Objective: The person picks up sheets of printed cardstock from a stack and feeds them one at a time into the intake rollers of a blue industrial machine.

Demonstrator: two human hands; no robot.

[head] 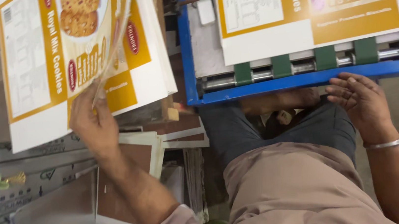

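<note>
Left hand: the left hand [93, 122] is raised to the stack of printed carton sheets [80, 55] and its fingers are closed on the lower edge of the top sheets, which curl up and away from the rest.
Right hand: the right hand [360, 100] is loosely open with the fingers spread. It lies just under the blue machine frame [305, 80], the fingertips touching or almost touching its edge; it holds nothing.
Wrist: a thin metal bangle [385, 144] sits on the right wrist.
Stack of sheets: flat, unfolded cookie box blanks in orange and white with a picture of cookies, lying on the left, on a wooden support [170, 111] which shows at the lower right corner of the stack.
Sheet on machine: one more carton sheet [317, 10] of the same print lies flat on the machine, well apart from the stack, its lower edge just above the roller.
Roller: a steel shaft with green rubber wheels [325, 58] runs along the front of the frame.
Person: seated with the knees under the machine edge, in dark trousers [241, 132] and a beige shirt [286, 187].
Lower left: brown and white card sheets [118, 184] lie under the left forearm, on a grey printed surface [20, 195].
</note>
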